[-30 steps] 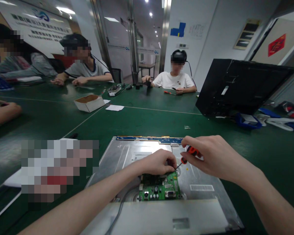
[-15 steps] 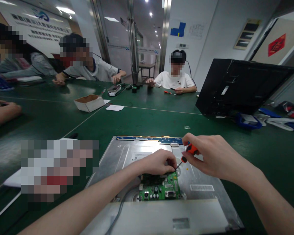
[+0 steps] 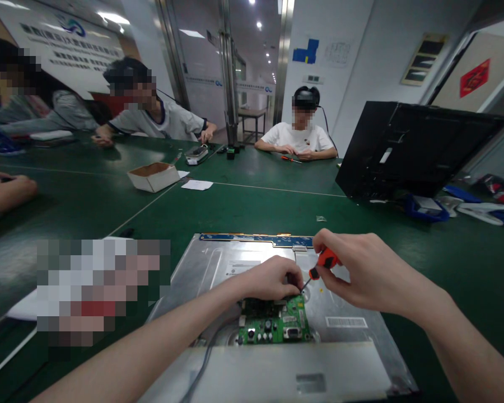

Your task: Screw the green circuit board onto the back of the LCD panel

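The right hand (image 3: pixel 357 271) grips a red and black screwdriver (image 3: pixel 328 258), its shaft slanting down to the far right corner of a green board (image 3: pixel 273 322). The left hand (image 3: pixel 273 277) has its fingers curled at that same corner, beside the screwdriver's tip; whether they pinch anything I cannot tell. The board lies on a metal panel (image 3: pixel 344 305), just beyond a pale sheet (image 3: pixel 256 366), with a grey cable (image 3: pixel 208 355) to its left. A blue strip (image 3: pixel 243 240) runs along the panel's far edge. The panel rests on a green counter (image 3: pixel 252 212).
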